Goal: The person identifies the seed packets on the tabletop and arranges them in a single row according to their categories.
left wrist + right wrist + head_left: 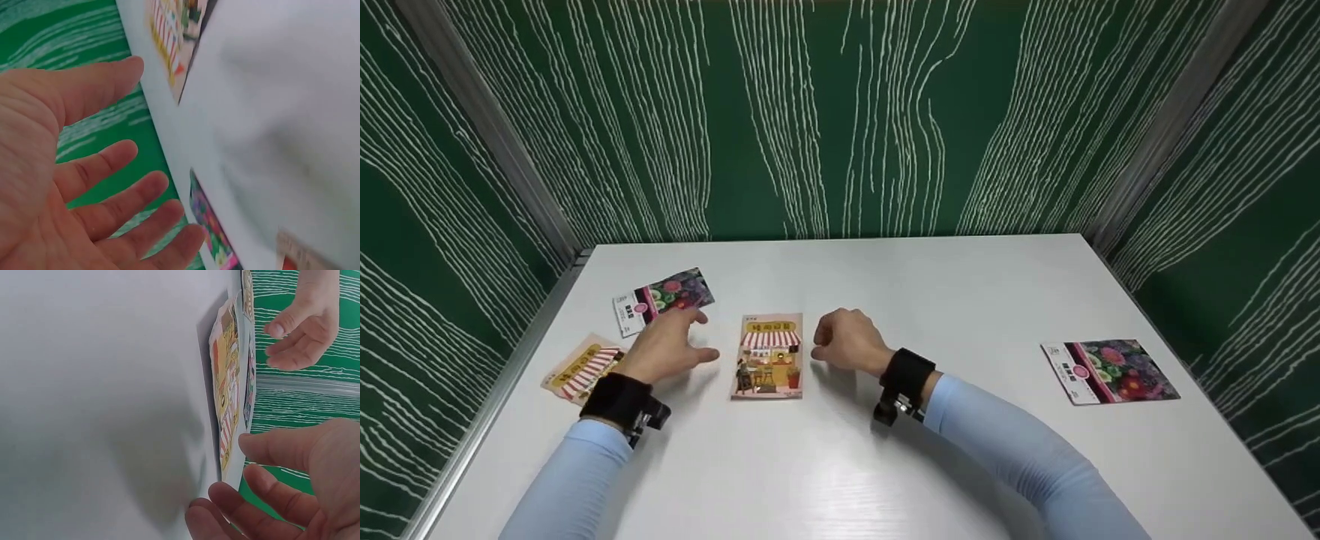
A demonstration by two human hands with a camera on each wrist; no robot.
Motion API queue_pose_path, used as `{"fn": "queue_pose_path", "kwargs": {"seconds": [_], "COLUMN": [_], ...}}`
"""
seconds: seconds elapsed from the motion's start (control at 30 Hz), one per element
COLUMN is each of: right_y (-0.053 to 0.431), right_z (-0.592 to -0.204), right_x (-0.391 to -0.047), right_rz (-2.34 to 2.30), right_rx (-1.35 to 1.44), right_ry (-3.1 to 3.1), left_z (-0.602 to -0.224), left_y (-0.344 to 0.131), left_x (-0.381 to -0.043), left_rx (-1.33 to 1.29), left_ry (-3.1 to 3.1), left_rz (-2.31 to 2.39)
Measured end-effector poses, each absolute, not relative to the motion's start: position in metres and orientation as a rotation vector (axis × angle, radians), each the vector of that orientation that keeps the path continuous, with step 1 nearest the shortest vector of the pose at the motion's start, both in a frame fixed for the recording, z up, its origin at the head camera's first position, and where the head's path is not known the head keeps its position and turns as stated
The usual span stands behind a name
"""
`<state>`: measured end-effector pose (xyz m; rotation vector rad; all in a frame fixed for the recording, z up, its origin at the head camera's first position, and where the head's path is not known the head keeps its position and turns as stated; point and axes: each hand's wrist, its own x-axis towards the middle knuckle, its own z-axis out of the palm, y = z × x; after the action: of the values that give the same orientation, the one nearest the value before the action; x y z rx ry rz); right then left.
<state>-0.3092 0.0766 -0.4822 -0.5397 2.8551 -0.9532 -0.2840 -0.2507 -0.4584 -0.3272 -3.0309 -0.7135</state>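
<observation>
An upright-lying booklet [769,364] with a drawn shopfront and red-and-white striped awning lies flat at the middle of the table, between my two hands. My left hand [664,349] hovers to its left, thumb and fingers spread, holding nothing. Partly covered by that hand and wrist are a flower-printed booklet [679,291] and a second shopfront booklet [585,367]. Just right of the middle booklet is my right hand [849,341], its fingers loosely bent and nothing in them. In the right wrist view, the middle booklet [225,382] shows edge-on beyond my thumb.
Another flower-printed booklet [1114,371] lies on the right side of the white table [930,292]. Green walls [870,120] with white streaks enclose the back and both sides. A black strap with a small camera [906,382] sits on each wrist.
</observation>
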Motion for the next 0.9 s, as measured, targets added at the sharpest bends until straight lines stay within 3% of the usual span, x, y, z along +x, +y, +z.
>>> {"fn": "queue_pose_path", "kwargs": {"seconds": [0.5,0.9], "right_y": [0.076,0.078], "right_z": [-0.482,-0.483], "right_x": [-0.308,-0.308], "right_rz": [-0.927,-0.911], "right_rx": [-0.517,-0.563], "right_ry": [2.833,2.878], "left_z": [-0.449,-0.449], "left_y": [-0.306,-0.349], "left_x": [-0.287,-0.270], "left_rx": [-0.035,0.169], "left_ry": [-3.243,-3.402], "left_rz": [-0.595,-0.474]}}
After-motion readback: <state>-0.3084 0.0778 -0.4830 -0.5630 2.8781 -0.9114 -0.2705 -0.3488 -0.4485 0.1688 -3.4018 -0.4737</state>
